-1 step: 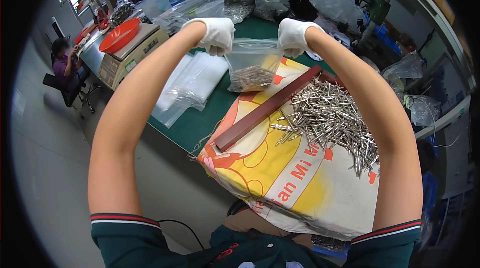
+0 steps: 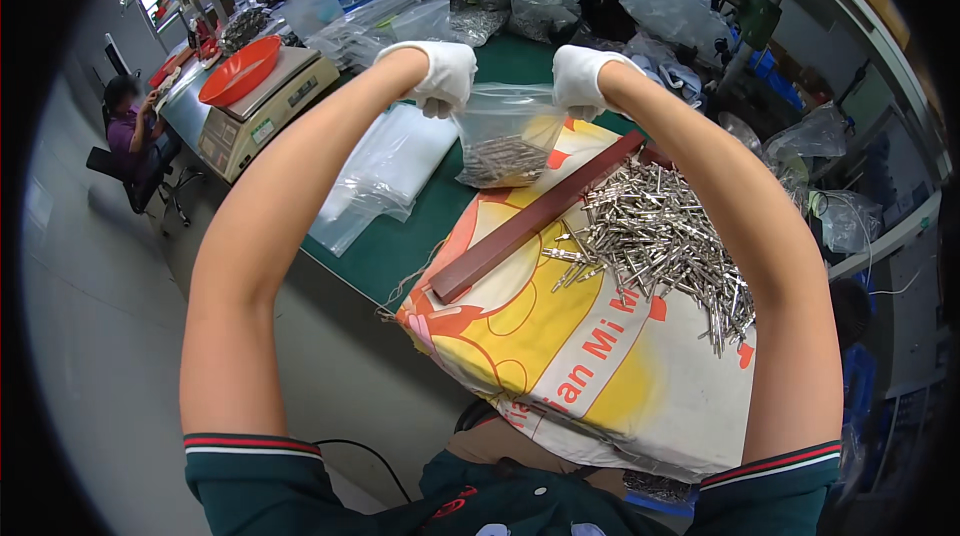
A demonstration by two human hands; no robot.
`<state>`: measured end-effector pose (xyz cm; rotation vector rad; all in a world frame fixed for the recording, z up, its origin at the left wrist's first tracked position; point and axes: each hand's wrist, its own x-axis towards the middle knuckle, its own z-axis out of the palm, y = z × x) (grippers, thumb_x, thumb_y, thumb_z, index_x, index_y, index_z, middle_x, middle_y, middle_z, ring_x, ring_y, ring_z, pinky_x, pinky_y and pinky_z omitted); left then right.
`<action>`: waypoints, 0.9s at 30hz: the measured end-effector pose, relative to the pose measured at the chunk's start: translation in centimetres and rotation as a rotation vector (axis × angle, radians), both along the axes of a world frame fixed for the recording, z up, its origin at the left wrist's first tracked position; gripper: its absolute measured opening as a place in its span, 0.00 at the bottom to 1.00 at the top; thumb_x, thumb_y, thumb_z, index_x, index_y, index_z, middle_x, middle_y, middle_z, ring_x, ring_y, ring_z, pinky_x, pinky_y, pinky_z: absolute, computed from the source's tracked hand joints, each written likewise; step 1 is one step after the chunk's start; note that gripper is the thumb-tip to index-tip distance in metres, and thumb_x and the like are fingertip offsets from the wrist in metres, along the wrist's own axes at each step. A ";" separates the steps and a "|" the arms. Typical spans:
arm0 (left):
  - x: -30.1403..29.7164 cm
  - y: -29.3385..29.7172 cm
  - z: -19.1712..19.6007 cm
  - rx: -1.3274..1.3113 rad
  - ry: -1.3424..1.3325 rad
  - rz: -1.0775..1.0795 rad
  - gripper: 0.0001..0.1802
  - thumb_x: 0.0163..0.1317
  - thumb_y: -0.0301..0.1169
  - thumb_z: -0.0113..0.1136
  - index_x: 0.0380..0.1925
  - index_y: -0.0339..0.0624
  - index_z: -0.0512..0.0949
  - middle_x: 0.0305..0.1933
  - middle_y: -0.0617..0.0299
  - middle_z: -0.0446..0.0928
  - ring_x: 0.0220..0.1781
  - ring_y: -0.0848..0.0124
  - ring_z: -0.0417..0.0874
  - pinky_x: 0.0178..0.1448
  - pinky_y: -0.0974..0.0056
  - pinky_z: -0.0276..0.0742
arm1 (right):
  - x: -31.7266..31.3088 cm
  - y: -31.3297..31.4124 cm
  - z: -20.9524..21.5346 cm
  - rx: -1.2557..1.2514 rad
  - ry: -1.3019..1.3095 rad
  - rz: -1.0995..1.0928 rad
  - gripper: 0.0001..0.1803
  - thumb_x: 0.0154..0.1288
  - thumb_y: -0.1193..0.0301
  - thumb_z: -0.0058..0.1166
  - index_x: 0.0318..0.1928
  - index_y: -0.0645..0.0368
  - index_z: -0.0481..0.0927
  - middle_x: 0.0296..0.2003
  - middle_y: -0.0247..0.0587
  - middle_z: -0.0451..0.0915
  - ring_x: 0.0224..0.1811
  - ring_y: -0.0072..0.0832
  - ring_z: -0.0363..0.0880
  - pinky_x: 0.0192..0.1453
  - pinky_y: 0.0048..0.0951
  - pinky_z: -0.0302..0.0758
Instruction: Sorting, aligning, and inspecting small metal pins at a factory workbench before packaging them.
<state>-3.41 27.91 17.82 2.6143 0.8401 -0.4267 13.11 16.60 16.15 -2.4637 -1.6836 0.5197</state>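
Observation:
A clear zip-lock bag hangs upright between my gloved hands, with slim metal parts gathered in its bottom. My left hand grips the bag's upper left corner, fingers closed. At the upper right corner my right hand is closed on the same bag. Just right of it, a heap of loose silvery metal pins lies on a printed yellow and white cloth. A long brown bar runs slantwise along the heap's left side.
Flat empty plastic bags lie on the green tabletop at left. Beyond them stands a weighing scale carrying an orange-red bowl. More filled plastic bags crowd the far side. Other people sit farther off, one in purple at left.
Both hands, still holding the bag's top corners, have come slightly lower and nearer. The left has shifted a little right, the right a little left. The pins and bar stay put.

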 end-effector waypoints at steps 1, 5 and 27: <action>0.5 -0.5 0.1 0.078 0.002 -0.020 0.06 0.51 0.25 0.59 0.27 0.32 0.80 0.20 0.56 0.79 0.19 0.68 0.81 0.24 0.64 0.78 | -0.6 -0.9 1.0 0.014 -0.092 0.018 0.08 0.51 0.78 0.52 0.17 0.66 0.76 0.16 0.43 0.75 0.15 0.28 0.71 0.19 0.30 0.67; 0.2 0.6 -0.7 -0.011 -0.042 0.017 0.07 0.50 0.26 0.60 0.28 0.32 0.80 0.22 0.54 0.80 0.19 0.66 0.82 0.23 0.64 0.76 | 1.7 -0.5 -0.1 0.069 0.015 0.015 0.07 0.49 0.75 0.61 0.28 0.68 0.83 0.18 0.40 0.78 0.20 0.29 0.78 0.24 0.28 0.75; 5.0 -3.9 0.6 -0.416 -0.125 -0.226 0.17 0.60 0.25 0.52 0.47 0.30 0.80 0.34 0.57 0.83 0.40 0.72 0.84 0.47 0.67 0.81 | 1.5 -1.5 -0.3 0.246 -0.085 -0.005 0.17 0.47 0.71 0.60 0.38 0.69 0.84 0.34 0.62 0.82 0.36 0.46 0.84 0.39 0.37 0.78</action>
